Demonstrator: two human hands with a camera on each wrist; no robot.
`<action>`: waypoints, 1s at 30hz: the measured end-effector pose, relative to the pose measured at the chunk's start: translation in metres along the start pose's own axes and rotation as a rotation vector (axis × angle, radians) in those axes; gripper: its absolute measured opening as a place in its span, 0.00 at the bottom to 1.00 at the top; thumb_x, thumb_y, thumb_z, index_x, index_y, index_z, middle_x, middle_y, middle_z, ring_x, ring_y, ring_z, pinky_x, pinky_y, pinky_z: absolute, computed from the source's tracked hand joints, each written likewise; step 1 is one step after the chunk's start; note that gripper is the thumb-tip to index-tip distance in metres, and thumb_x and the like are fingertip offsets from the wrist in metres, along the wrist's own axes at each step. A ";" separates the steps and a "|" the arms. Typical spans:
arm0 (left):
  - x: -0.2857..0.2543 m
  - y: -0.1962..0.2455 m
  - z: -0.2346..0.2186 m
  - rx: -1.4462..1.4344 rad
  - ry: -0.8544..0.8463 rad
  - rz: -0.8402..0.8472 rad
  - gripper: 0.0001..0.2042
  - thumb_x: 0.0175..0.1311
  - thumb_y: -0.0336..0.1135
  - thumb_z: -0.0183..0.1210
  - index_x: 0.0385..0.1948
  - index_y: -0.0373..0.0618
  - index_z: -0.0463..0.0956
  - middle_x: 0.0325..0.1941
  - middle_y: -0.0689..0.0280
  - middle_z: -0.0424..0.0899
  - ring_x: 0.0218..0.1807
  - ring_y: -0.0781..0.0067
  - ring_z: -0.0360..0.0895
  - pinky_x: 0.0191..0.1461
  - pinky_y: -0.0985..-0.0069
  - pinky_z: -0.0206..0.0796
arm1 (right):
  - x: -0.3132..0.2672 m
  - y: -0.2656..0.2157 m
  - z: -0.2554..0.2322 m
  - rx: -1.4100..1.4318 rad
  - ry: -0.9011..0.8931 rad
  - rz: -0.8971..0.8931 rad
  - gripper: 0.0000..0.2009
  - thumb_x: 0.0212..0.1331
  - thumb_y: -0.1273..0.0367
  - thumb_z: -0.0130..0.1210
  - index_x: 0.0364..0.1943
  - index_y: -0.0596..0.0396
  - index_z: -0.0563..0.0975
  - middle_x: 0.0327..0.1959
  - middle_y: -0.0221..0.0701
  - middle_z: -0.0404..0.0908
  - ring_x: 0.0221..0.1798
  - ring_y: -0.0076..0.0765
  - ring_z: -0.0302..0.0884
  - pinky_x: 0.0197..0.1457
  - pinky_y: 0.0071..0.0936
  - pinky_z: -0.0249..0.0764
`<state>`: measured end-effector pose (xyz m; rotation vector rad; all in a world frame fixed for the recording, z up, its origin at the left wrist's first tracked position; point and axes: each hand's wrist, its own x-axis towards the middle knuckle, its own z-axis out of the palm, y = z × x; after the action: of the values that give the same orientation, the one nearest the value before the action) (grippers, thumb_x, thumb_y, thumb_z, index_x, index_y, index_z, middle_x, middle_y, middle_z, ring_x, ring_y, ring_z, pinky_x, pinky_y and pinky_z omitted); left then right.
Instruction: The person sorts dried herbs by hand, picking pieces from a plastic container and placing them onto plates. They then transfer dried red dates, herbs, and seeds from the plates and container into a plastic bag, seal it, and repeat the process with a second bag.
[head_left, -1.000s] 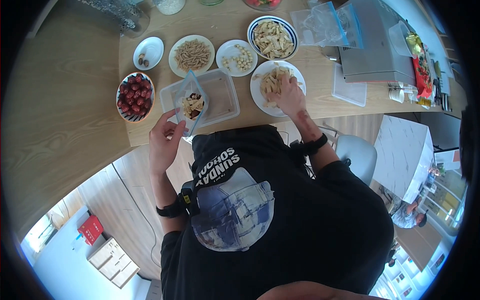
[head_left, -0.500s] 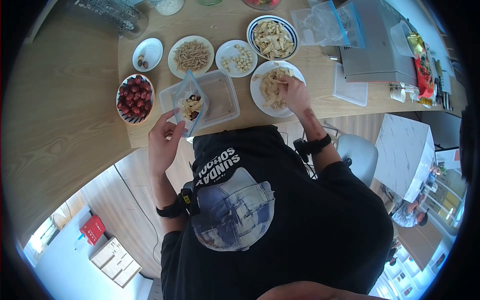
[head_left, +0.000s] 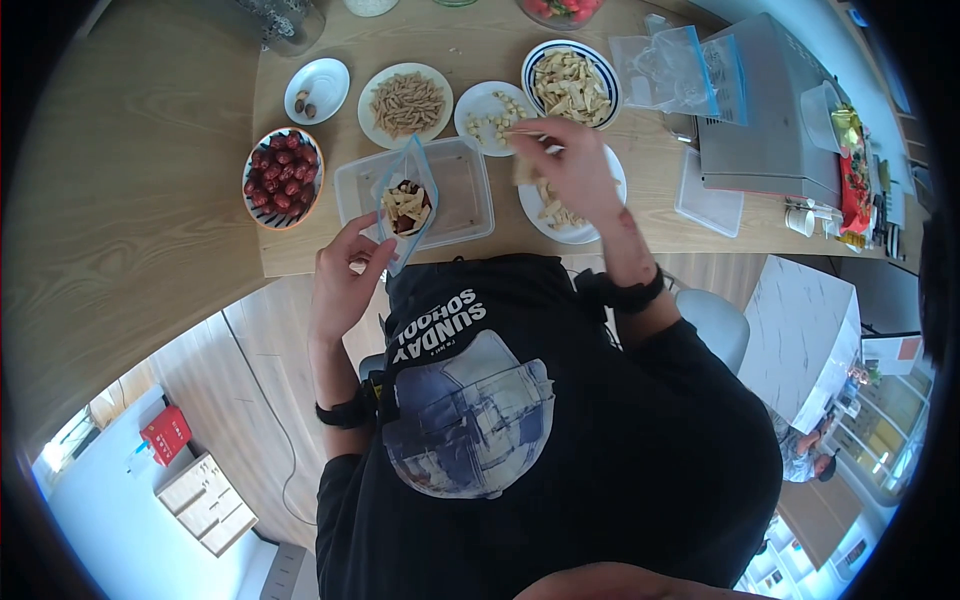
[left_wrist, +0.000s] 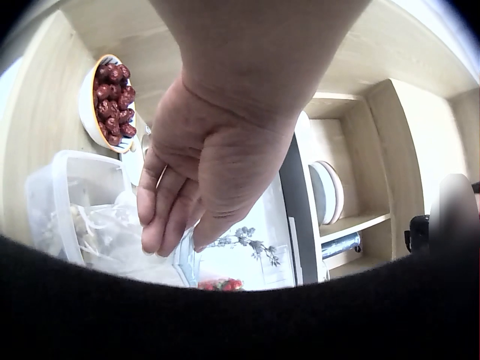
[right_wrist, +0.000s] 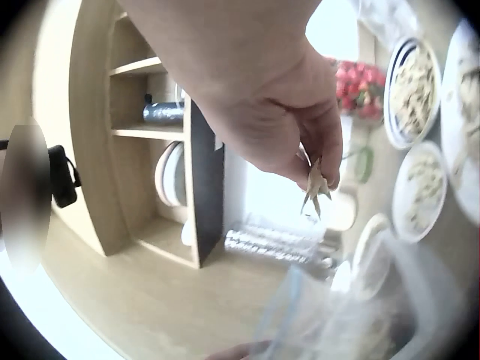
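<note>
My left hand (head_left: 348,272) pinches the near edge of a clear zip bag (head_left: 417,165) with a blue seal. Its mouth stands open, showing pale dried slices (head_left: 407,203) and dark red pieces inside. The bag leans in a clear plastic container (head_left: 470,195). My right hand (head_left: 583,178) is raised over the left side of a white plate (head_left: 568,236) of pale dried strips, partly hiding it. Between its thumb and fingertips it pinches a small bunch of pale strips (right_wrist: 316,193), clearest in the right wrist view.
A bowl of red dates (head_left: 284,172) stands at the left. Behind are a dish with two brown pieces (head_left: 304,103), a plate of tan sticks (head_left: 408,104), a plate of small cream pieces (head_left: 492,108) and a blue-rimmed bowl (head_left: 571,86). Empty zip bags (head_left: 665,75) lie back right.
My right hand has lifted from the plate of strips and moved left toward the bag, carrying a bunch. The left hand keeps hold of the bag. The head view has shifted slightly.
</note>
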<state>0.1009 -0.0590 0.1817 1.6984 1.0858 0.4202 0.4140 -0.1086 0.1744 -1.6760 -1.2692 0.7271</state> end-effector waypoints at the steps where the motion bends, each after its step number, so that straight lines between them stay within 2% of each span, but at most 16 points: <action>1: 0.000 0.001 0.000 0.000 0.002 0.005 0.18 0.66 0.28 0.61 0.57 0.34 0.74 0.26 0.59 0.87 0.31 0.76 0.84 0.41 0.77 0.74 | 0.003 -0.012 0.015 0.106 -0.034 -0.047 0.09 0.61 0.68 0.63 0.43 0.57 0.85 0.35 0.38 0.86 0.31 0.30 0.83 0.33 0.24 0.77; 4: -0.002 0.006 0.000 -0.008 0.006 0.005 0.18 0.66 0.28 0.61 0.57 0.33 0.74 0.26 0.59 0.87 0.30 0.76 0.84 0.40 0.77 0.74 | 0.008 -0.035 0.060 0.156 -0.099 -0.103 0.09 0.61 0.69 0.63 0.43 0.58 0.84 0.34 0.39 0.86 0.32 0.31 0.84 0.33 0.24 0.77; 6: -0.003 0.007 0.000 0.000 0.013 0.004 0.18 0.66 0.27 0.61 0.57 0.33 0.74 0.26 0.58 0.87 0.30 0.75 0.84 0.40 0.77 0.74 | 0.008 -0.036 0.086 0.120 -0.175 -0.134 0.09 0.61 0.69 0.62 0.41 0.60 0.84 0.35 0.42 0.85 0.33 0.40 0.85 0.36 0.29 0.78; 7: -0.004 0.008 0.000 0.003 0.018 0.000 0.18 0.66 0.27 0.61 0.57 0.33 0.74 0.26 0.58 0.87 0.30 0.75 0.84 0.40 0.77 0.75 | 0.007 -0.036 0.092 0.125 -0.176 -0.136 0.09 0.61 0.69 0.62 0.41 0.60 0.84 0.35 0.42 0.85 0.33 0.40 0.85 0.36 0.29 0.78; 9: -0.005 0.007 -0.001 0.008 0.018 0.002 0.18 0.66 0.27 0.61 0.57 0.34 0.74 0.26 0.58 0.87 0.31 0.74 0.85 0.40 0.77 0.75 | 0.005 -0.036 0.101 -0.032 -0.271 -0.213 0.08 0.61 0.70 0.61 0.40 0.61 0.82 0.34 0.43 0.84 0.35 0.49 0.83 0.39 0.34 0.78; 10: -0.006 0.007 -0.001 0.009 0.015 0.007 0.19 0.66 0.27 0.61 0.57 0.34 0.73 0.27 0.58 0.87 0.31 0.74 0.85 0.40 0.77 0.75 | 0.003 -0.034 0.105 -0.031 -0.273 -0.212 0.08 0.61 0.70 0.61 0.40 0.61 0.82 0.34 0.43 0.84 0.35 0.49 0.83 0.39 0.34 0.78; 12: -0.007 0.007 -0.001 0.017 0.019 -0.009 0.19 0.66 0.28 0.61 0.57 0.34 0.73 0.27 0.57 0.87 0.32 0.74 0.85 0.40 0.77 0.75 | 0.001 -0.029 0.108 -0.068 -0.319 -0.343 0.08 0.62 0.70 0.59 0.40 0.60 0.82 0.33 0.42 0.84 0.36 0.53 0.81 0.40 0.38 0.77; 16: -0.008 0.009 0.000 0.027 0.023 -0.019 0.19 0.67 0.28 0.60 0.58 0.34 0.73 0.29 0.56 0.88 0.32 0.73 0.86 0.40 0.77 0.75 | 0.001 -0.034 0.089 -0.054 -0.337 -0.420 0.08 0.62 0.71 0.59 0.42 0.58 0.82 0.33 0.41 0.84 0.36 0.49 0.82 0.40 0.38 0.77; 18: -0.009 0.008 0.000 0.028 0.020 -0.018 0.19 0.67 0.28 0.60 0.58 0.34 0.73 0.29 0.56 0.88 0.32 0.73 0.86 0.40 0.77 0.75 | 0.008 -0.033 0.070 -0.007 -0.253 -0.392 0.08 0.62 0.71 0.59 0.42 0.57 0.82 0.36 0.39 0.85 0.37 0.47 0.83 0.41 0.34 0.78; 20: -0.010 0.006 -0.001 0.029 0.024 -0.016 0.19 0.67 0.28 0.60 0.58 0.34 0.73 0.29 0.56 0.88 0.32 0.72 0.86 0.41 0.77 0.76 | 0.021 -0.013 0.055 -0.029 -0.083 -0.166 0.09 0.61 0.70 0.61 0.43 0.56 0.82 0.33 0.36 0.85 0.36 0.42 0.84 0.41 0.31 0.79; 22: -0.012 0.005 -0.002 0.034 0.025 -0.008 0.19 0.67 0.28 0.60 0.58 0.35 0.73 0.29 0.57 0.88 0.33 0.72 0.86 0.41 0.76 0.76 | 0.040 0.023 0.035 -0.172 0.171 -0.027 0.14 0.57 0.68 0.65 0.47 0.54 0.81 0.37 0.39 0.85 0.37 0.43 0.84 0.42 0.33 0.80; 24: -0.014 0.002 -0.002 0.027 0.029 -0.004 0.19 0.67 0.28 0.60 0.58 0.35 0.73 0.29 0.57 0.88 0.33 0.72 0.86 0.41 0.76 0.76 | 0.055 0.077 0.013 -0.527 0.348 -0.068 0.20 0.55 0.63 0.67 0.52 0.51 0.79 0.47 0.44 0.82 0.46 0.46 0.82 0.49 0.39 0.79; 25: -0.015 0.001 -0.002 0.024 0.029 -0.005 0.19 0.67 0.28 0.60 0.58 0.36 0.74 0.29 0.57 0.88 0.33 0.73 0.86 0.41 0.76 0.76 | 0.059 0.094 0.004 -0.528 0.349 -0.075 0.20 0.55 0.63 0.67 0.52 0.51 0.79 0.47 0.44 0.82 0.46 0.46 0.82 0.49 0.39 0.79; 27: -0.016 0.000 -0.002 0.013 0.032 0.009 0.19 0.66 0.28 0.60 0.58 0.36 0.74 0.29 0.58 0.88 0.32 0.73 0.86 0.41 0.76 0.75 | 0.064 0.117 -0.011 -0.823 0.241 0.028 0.27 0.52 0.59 0.68 0.59 0.43 0.75 0.58 0.45 0.75 0.60 0.51 0.73 0.59 0.43 0.74; 28: -0.016 -0.001 -0.002 0.005 0.030 0.019 0.18 0.66 0.28 0.61 0.58 0.36 0.74 0.29 0.58 0.88 0.32 0.74 0.86 0.41 0.77 0.75 | 0.065 0.121 -0.014 -0.825 0.241 0.021 0.27 0.52 0.59 0.68 0.59 0.43 0.75 0.58 0.45 0.75 0.60 0.51 0.73 0.59 0.43 0.74; 30: -0.016 -0.002 -0.002 -0.001 0.034 0.019 0.18 0.66 0.28 0.61 0.58 0.36 0.74 0.29 0.58 0.88 0.32 0.74 0.85 0.40 0.77 0.75 | 0.066 0.128 -0.018 -0.894 0.119 0.017 0.27 0.51 0.59 0.69 0.58 0.42 0.77 0.57 0.42 0.76 0.62 0.52 0.71 0.62 0.42 0.73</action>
<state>0.0899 -0.0713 0.1838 1.7072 1.0946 0.4629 0.5053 -0.0620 0.0709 -2.3787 -1.6123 0.0224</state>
